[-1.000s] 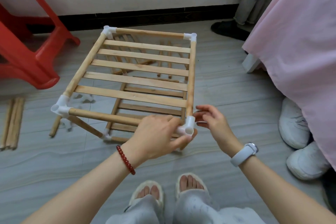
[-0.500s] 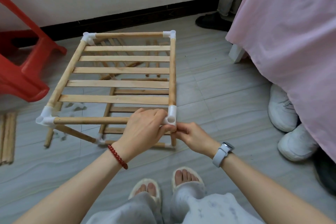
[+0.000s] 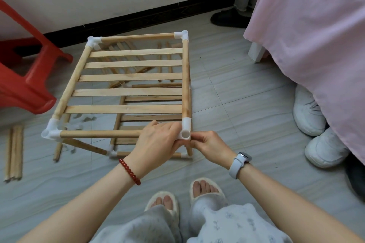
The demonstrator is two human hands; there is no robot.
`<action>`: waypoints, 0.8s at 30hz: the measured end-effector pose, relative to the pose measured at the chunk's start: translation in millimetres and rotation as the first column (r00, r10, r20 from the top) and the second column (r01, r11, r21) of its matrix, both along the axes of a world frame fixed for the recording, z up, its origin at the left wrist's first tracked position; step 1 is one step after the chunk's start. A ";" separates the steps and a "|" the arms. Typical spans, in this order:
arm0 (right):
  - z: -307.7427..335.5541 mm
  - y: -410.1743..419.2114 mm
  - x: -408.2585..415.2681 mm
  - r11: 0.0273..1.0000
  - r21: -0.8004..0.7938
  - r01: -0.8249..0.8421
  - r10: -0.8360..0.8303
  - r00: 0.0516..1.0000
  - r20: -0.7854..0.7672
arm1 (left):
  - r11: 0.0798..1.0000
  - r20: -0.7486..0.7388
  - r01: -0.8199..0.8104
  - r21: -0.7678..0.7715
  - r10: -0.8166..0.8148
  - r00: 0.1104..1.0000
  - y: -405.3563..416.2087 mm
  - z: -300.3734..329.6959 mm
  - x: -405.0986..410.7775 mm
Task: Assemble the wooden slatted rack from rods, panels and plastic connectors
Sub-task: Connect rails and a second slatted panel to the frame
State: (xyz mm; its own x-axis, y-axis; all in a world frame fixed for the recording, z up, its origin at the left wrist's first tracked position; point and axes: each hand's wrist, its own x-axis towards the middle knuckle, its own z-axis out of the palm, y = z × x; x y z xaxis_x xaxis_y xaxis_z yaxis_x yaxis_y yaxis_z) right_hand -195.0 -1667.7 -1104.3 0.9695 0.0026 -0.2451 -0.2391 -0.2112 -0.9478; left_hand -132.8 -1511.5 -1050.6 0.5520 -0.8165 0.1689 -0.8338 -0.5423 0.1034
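Gripping the white plastic corner connector point(image 3: 185, 130), the left hand point(image 3: 158, 140) and right hand point(image 3: 207, 144) pinch it; squeezing crookedly could pop the round wooden rod point(image 3: 98, 134) loose.

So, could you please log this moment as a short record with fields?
Left hand: left hand grips the front rod beside the near-right corner connector
Right hand: right hand pinches at that connector from the right
Upper slatted panel: upper slatted panel with five slats, white connectors at all four corners
Spare rods: spare rods lying bundled on the floor, far left
Nearby: red plastic stool, white sneakers
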 end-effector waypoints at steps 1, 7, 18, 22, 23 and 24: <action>-0.5 -0.9 0.0 1.000 0.002 -0.014 0.014 1.000 -0.010 | 1.000 -0.003 -0.002 0.010 0.002 1.000 0.6 -0.8 -2.0; -5.6 -19.9 -1.7 0.990 -0.038 -0.135 0.134 0.990 -0.032 | 0.995 -0.115 -0.085 0.059 0.092 0.989 -7.7 -0.1 -2.4; 24.0 -14.9 28.5 0.942 0.230 0.246 -0.213 0.964 -0.161 | 0.966 -0.034 -0.200 0.167 0.208 0.978 -5.3 -7.9 -0.1; 40.6 -0.1 45.1 0.890 -0.371 0.265 -0.189 0.955 0.227 | 0.974 -0.101 -0.111 0.199 0.133 0.986 38.7 -5.5 2.7; 44.8 5.3 46.7 0.832 -0.501 0.237 -0.048 0.932 0.361 | 0.974 -0.120 -0.097 0.204 0.124 0.985 53.9 -4.0 4.0; 47.6 11.4 48.0 0.768 -0.614 0.183 0.132 0.892 0.431 | 0.971 -0.137 -0.081 0.224 0.114 0.984 68.6 -1.4 5.4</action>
State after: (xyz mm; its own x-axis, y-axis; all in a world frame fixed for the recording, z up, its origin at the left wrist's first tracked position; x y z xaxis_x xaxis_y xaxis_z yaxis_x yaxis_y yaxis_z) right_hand -147.0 -1656.3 -1056.7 0.9667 -0.0236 0.2546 0.1387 -0.7881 -0.5998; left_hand -127.4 -1442.9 -1052.0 0.6365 -0.7654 -0.0953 -0.7600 -0.6434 0.0921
